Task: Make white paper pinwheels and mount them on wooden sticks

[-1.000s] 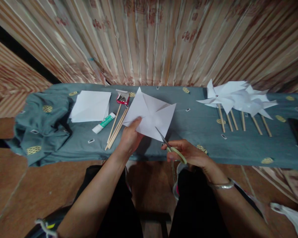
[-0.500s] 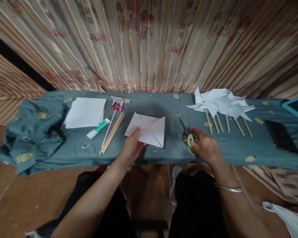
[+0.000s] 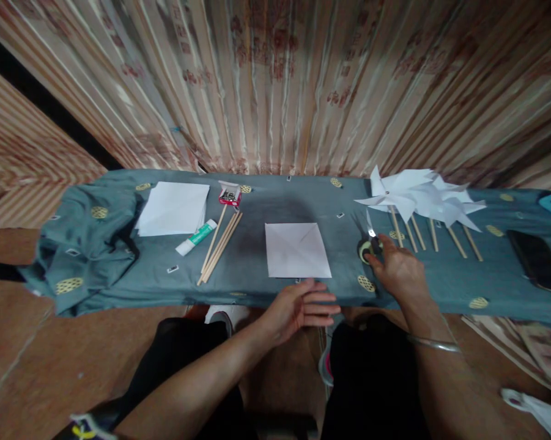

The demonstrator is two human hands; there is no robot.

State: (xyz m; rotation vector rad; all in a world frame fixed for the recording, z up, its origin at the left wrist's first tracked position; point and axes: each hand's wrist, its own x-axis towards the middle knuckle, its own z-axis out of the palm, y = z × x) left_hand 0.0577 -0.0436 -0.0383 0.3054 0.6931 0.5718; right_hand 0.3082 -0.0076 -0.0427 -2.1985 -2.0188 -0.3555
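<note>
A square sheet of white paper (image 3: 293, 253) with diagonal lines lies flat on the cloth-covered table, in the middle. Just below its near edge is my left hand (image 3: 305, 308), empty, fingers stretched out and apart. To the right, my right hand (image 3: 401, 266) is closed around the handles of a pair of scissors (image 3: 371, 235) with green-ringed grips. The blades point away from me and stand slightly apart. Beyond that hand, several white paper pinwheels (image 3: 422, 192) on wooden sticks lie in an overlapping pile.
Left of the square are loose wooden sticks (image 3: 222, 247), a glue stick (image 3: 196, 237), a small red box of metal pins (image 3: 230, 194) and a stack of white paper (image 3: 173, 208). A dark phone (image 3: 539, 260) lies far right. A pleated curtain (image 3: 275, 91) hangs behind the table.
My left hand has let go of the paper square and moved right and toward me. The square now lies flat. My right hand still has the scissors; the whole view has shifted slightly.
</note>
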